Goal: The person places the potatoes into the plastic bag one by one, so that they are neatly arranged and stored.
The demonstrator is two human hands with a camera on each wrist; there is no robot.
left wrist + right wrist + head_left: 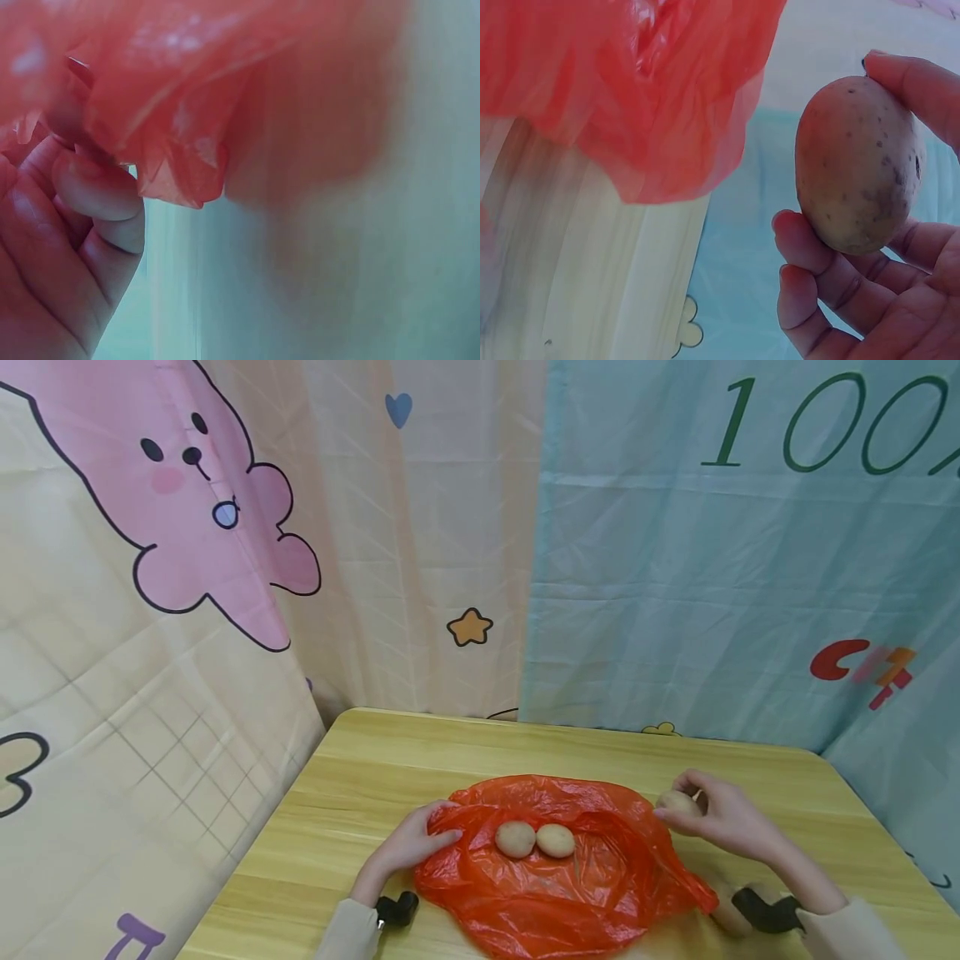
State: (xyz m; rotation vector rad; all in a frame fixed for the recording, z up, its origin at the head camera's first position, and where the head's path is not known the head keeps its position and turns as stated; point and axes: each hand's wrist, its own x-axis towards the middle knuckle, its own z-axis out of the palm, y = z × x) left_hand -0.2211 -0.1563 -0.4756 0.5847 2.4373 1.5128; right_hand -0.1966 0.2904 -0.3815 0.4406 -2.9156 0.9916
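Note:
A red plastic bag (525,897) lies spread on the table with its mouth open. Two potatoes, one on the left (515,840) and one on the right (556,841), sit side by side in it. My left hand (415,837) grips the bag's left edge; in the left wrist view the fingers (97,187) curl against the crumpled plastic. Beyond the bag's right side, my right hand (723,814) holds another potato (859,165) between thumb and fingers. Dark spots mark that potato's skin.
The wooden table (420,743) reaches back to printed curtains (420,568). A tan rounded thing (729,917) lies beside the bag's right corner, partly hidden near my right wrist. Black wrist devices (397,910) are on both arms.

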